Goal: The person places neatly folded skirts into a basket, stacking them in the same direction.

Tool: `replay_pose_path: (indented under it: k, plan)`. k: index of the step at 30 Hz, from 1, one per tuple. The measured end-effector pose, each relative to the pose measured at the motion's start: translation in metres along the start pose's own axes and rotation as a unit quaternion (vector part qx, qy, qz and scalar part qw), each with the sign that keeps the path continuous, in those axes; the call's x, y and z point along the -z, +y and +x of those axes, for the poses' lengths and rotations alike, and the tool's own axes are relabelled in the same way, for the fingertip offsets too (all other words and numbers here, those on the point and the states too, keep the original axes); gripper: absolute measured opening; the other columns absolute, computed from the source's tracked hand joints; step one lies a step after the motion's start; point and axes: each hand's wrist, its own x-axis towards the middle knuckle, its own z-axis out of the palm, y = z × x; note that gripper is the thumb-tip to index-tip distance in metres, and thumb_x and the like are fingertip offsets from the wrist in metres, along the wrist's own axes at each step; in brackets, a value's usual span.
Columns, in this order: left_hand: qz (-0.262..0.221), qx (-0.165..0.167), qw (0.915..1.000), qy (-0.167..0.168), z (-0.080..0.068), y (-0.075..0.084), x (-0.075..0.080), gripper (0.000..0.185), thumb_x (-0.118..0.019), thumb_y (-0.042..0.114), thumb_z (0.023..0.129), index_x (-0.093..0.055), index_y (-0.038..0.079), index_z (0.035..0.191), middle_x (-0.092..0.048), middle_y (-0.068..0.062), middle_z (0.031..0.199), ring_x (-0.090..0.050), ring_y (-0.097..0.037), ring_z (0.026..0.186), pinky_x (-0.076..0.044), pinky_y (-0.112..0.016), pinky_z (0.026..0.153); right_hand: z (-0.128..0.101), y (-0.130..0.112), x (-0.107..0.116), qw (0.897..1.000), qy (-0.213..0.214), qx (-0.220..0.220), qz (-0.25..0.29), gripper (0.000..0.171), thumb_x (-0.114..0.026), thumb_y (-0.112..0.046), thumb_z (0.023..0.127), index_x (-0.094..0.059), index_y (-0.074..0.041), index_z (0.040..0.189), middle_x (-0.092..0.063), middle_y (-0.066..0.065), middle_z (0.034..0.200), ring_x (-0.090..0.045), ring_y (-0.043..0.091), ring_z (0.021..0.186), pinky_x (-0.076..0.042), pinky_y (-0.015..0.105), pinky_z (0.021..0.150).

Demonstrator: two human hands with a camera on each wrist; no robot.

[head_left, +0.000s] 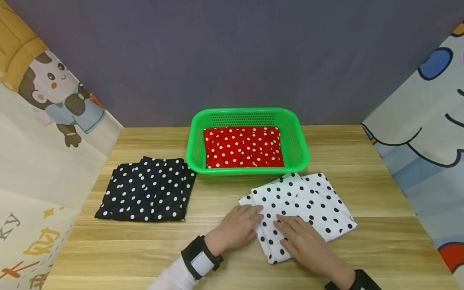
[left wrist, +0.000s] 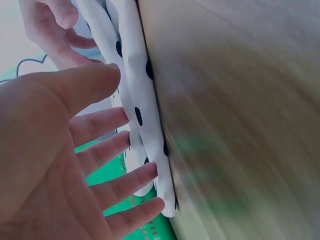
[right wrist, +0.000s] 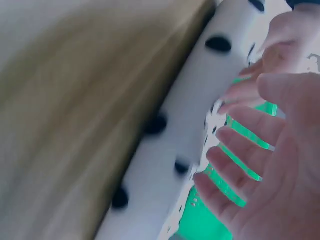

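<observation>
A folded white cloth with black dots (head_left: 308,201) lies at a slant on the table, right of centre. My left hand (head_left: 237,225) is at its left edge; in the left wrist view the straight fingers (left wrist: 125,180) reach the side of the folded layers. Over the near part of the cloth is my right hand (head_left: 304,241), its fingers (right wrist: 245,155) extended and spread, with nothing gripped. Behind the cloth stands a green basket (head_left: 304,157) holding a folded red cloth with white dots (head_left: 243,149).
A folded black cloth with white dots (head_left: 148,191) lies on the left of the wooden table (head_left: 224,185), its corner close to the basket. A dark grey panel (head_left: 239,56) rises behind the table. Printed cartoon sheets (head_left: 47,161) flank both sides.
</observation>
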Motion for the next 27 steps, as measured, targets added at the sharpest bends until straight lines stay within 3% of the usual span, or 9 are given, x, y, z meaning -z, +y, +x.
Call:
replay_pose_path:
  k: [10, 16, 27]
  plan:
    - [-0.058, 0.029, 0.9977, -0.019, -0.020, -0.017, 0.007, 0.045, -0.058, 0.039, 0.087, -0.057, 0.014, 0.124, -0.041, -0.003, 0.141, -0.040, -0.027, 0.128, -0.034, -0.042, 0.104, 0.003, 0.028, 0.008, 0.999, 0.019, -0.031, -0.025, 0.047, -0.064, -0.026, 0.084, -0.054, -0.010, 0.127, -0.046, 0.011, 0.136, -0.044, 0.030, 0.121, -0.037, 0.049, 0.096]
    - [-0.075, 0.069, 0.9943, -0.029, -0.035, -0.028, 0.010, 0.047, -0.057, 0.042, 0.087, -0.056, 0.012, 0.123, -0.040, -0.004, 0.142, -0.037, -0.028, 0.130, -0.031, -0.044, 0.106, 0.001, 0.041, 0.005, 0.998, 0.027, -0.040, -0.034, 0.048, -0.065, -0.023, 0.083, -0.054, -0.008, 0.127, -0.046, 0.014, 0.135, -0.044, 0.034, 0.119, -0.040, 0.055, 0.090]
    - [-0.084, 0.117, 0.9895, -0.014, -0.054, -0.043, 0.011, 0.052, -0.059, 0.045, 0.085, -0.056, 0.008, 0.121, -0.039, -0.007, 0.142, -0.037, -0.032, 0.129, -0.030, -0.047, 0.106, 0.005, 0.035, -0.005, 0.998, -0.012, -0.057, -0.010, 0.048, -0.059, -0.030, 0.087, -0.051, -0.014, 0.132, -0.042, 0.013, 0.140, -0.045, 0.034, 0.120, -0.041, 0.056, 0.091]
